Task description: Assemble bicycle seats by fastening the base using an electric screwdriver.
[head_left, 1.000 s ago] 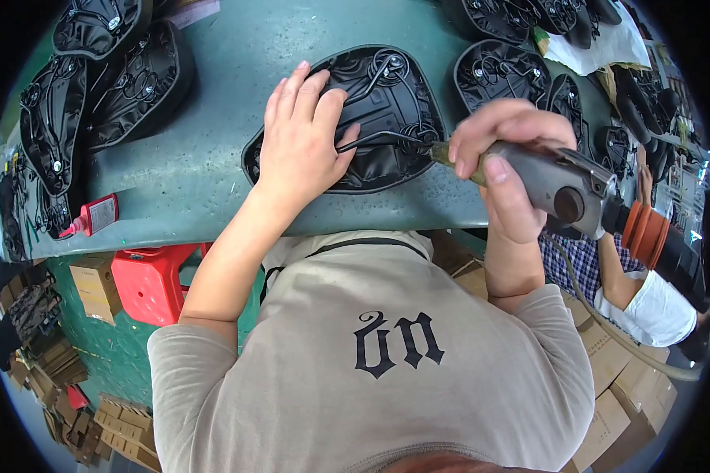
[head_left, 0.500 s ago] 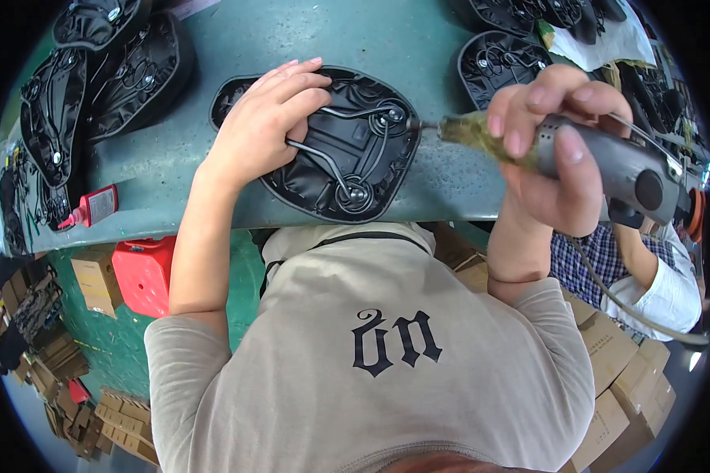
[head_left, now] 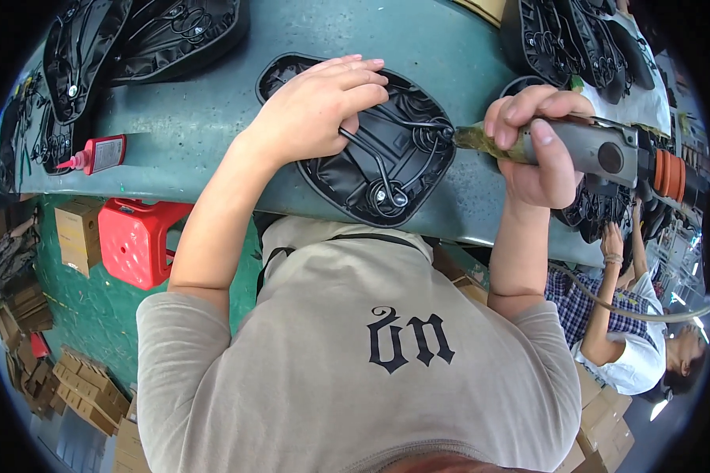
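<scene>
Left hand [head_left: 323, 110] steadies an upturned black saddle [head_left: 371, 158] while the right hand [head_left: 538, 146] holds a power driver [head_left: 576, 146] to it.

The saddle lies underside up on the green bench [head_left: 213, 110], near its front edge, wire rails showing. The left hand rests flat on its top left part, fingers together and spread over the shell, gripping nothing. The right hand is wrapped tight round the grey driver, whose tip meets the saddle's right edge. More saddles [head_left: 134, 39] lie at the bench's far side; a red bottle [head_left: 99, 154] lies to the left; a red stool [head_left: 138, 240] stands below; another person [head_left: 623, 347] sits at right.
</scene>
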`<state>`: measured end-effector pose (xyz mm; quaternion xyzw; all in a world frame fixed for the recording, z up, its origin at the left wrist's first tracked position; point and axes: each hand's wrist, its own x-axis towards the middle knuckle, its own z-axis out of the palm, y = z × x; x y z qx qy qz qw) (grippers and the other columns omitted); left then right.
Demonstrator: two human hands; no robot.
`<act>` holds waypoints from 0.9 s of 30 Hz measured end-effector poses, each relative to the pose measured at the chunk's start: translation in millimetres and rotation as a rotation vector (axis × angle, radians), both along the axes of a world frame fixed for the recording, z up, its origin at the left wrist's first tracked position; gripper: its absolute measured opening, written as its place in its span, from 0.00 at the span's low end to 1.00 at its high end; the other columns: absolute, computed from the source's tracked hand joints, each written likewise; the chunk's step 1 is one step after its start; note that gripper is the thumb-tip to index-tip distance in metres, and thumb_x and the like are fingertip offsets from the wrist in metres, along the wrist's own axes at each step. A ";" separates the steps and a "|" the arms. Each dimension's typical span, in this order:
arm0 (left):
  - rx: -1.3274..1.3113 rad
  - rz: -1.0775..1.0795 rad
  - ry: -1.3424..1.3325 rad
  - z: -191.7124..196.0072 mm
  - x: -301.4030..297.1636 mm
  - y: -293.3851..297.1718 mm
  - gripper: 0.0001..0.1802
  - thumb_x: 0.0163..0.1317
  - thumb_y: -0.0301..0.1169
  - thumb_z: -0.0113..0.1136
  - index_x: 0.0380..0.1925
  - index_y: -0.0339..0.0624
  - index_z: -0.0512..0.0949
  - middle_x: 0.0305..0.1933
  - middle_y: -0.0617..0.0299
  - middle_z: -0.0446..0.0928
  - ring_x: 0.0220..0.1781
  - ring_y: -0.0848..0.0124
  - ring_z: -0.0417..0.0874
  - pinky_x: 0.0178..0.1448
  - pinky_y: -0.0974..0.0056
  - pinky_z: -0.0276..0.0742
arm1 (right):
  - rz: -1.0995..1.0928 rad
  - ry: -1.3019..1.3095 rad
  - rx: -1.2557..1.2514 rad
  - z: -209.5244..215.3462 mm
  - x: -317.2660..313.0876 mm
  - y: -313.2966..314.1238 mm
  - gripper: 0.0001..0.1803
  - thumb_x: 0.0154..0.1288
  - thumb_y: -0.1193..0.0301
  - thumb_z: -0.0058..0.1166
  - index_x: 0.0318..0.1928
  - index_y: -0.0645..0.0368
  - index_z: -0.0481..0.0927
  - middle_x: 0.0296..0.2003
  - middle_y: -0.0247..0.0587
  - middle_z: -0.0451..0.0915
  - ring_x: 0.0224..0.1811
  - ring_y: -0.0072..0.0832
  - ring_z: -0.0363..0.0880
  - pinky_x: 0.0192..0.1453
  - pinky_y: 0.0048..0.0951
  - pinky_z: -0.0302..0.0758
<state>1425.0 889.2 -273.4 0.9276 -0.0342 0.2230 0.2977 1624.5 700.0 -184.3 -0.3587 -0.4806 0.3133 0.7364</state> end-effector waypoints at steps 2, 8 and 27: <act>0.003 -0.001 -0.008 -0.3 -1.5 2.3 0.26 0.45 0.14 0.60 0.49 0.37 0.80 0.60 0.51 0.82 0.72 0.51 0.77 0.78 0.46 0.70 | -0.007 -0.023 -0.014 0.6 0.4 3.1 0.12 0.67 0.83 0.49 0.50 0.64 0.72 0.39 0.59 0.81 0.28 0.34 0.78 0.39 0.43 0.82; 0.040 -0.004 0.051 6.9 -0.5 4.8 0.18 0.50 0.16 0.59 0.43 0.38 0.79 0.61 0.54 0.83 0.73 0.52 0.76 0.79 0.42 0.68 | -0.077 -0.083 0.049 23.8 -4.8 -7.3 0.21 0.66 0.79 0.53 0.59 0.67 0.69 0.48 0.68 0.79 0.28 0.34 0.79 0.37 0.39 0.80; 0.209 1.177 0.509 58.1 226.0 225.4 0.51 0.60 0.68 0.61 0.59 0.25 0.80 0.68 0.34 0.75 0.77 0.43 0.66 0.79 0.40 0.58 | -0.522 0.053 -0.221 -37.7 4.6 -116.8 0.18 0.64 0.87 0.53 0.52 0.63 0.68 0.43 0.54 0.80 0.29 0.26 0.80 0.36 0.27 0.80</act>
